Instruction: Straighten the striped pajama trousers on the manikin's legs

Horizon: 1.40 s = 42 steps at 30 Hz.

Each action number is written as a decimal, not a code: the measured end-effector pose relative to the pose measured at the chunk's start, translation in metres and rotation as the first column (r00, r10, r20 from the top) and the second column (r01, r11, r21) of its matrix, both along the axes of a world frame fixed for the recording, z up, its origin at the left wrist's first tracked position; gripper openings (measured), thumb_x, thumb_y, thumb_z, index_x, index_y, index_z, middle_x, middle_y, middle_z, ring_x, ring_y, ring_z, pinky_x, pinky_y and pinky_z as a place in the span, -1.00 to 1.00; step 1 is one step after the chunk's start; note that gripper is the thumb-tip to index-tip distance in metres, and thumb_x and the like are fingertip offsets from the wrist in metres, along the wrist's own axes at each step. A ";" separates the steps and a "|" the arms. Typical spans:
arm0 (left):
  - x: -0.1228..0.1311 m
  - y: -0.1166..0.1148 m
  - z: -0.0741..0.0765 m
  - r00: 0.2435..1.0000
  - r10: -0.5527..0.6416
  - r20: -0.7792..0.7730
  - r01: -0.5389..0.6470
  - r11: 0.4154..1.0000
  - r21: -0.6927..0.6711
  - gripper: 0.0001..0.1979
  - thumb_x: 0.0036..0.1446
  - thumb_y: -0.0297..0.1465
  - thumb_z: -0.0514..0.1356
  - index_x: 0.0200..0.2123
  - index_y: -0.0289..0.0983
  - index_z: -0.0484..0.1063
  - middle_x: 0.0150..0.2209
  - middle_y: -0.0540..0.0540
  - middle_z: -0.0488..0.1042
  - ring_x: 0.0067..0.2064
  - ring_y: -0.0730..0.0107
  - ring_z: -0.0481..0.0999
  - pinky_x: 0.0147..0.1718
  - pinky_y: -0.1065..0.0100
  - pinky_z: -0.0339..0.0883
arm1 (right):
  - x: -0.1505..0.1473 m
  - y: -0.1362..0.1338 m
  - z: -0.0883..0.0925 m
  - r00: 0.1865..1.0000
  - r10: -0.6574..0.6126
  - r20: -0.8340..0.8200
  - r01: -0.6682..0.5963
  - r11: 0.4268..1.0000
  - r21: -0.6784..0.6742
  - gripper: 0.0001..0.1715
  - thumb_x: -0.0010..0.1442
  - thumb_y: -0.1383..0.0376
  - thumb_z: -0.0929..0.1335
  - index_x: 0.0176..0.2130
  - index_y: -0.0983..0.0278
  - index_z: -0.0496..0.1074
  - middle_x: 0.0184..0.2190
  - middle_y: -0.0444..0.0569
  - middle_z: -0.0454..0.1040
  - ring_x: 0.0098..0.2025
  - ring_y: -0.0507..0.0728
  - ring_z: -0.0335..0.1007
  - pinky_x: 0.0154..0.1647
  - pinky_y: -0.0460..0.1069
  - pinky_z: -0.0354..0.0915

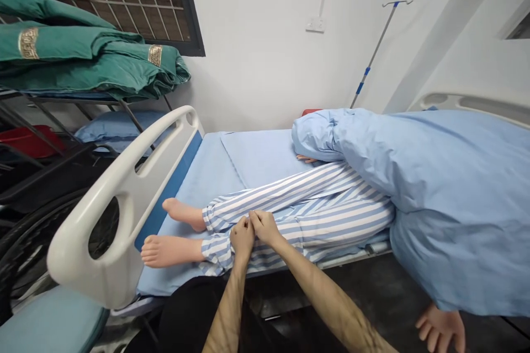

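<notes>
Both my fists are close together, seeming to touch, over the near shin of a figure that looks like a manikin, lying on the bed. My left hand (242, 236) is closed, knuckles up. Beside it my right hand (265, 226) is curled shut too. Under them is the near leg of the blue-and-white striped trousers (343, 226); whether cloth is pinched in my fingers is hidden. The bare near foot (171, 251) and far foot (184, 213) stick out of the cuffs. A light blue quilt (447, 193) covers the upper body.
A white footboard (103, 215) stands at the left end of the bed sheet (265, 154). Beyond it are a wheelchair wheel (37, 231) and green folded bedding (86, 60). An IV pole (375, 55) rises behind. A manikin-like hand (441, 328) hangs below the quilt.
</notes>
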State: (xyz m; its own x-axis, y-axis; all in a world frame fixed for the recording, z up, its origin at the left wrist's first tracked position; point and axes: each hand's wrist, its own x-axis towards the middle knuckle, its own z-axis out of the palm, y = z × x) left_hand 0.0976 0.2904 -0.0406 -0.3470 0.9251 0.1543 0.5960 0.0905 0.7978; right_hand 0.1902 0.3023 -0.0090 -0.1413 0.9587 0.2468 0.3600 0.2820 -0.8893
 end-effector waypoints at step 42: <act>0.064 -0.004 0.022 0.786 -0.177 0.592 0.106 0.982 0.154 -0.54 0.15 -0.20 0.05 -0.73 -0.23 0.09 -0.74 0.06 0.10 -0.64 0.55 0.09 -0.57 0.40 0.03 | 0.073 -0.006 0.001 0.980 -0.135 -0.146 0.133 0.991 -0.024 -0.42 0.28 -0.02 0.16 -0.62 0.25 0.07 -0.68 -0.21 0.07 -0.57 -0.03 -0.01 -0.49 -0.08 -0.02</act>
State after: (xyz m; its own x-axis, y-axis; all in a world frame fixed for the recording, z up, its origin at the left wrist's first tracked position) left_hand 0.1612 0.2863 -0.0188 -0.2691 0.9613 0.0595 -0.0073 -0.0638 0.9979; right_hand 0.2636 0.2965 -0.0080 0.0256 0.9699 0.2421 0.2591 0.2274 -0.9387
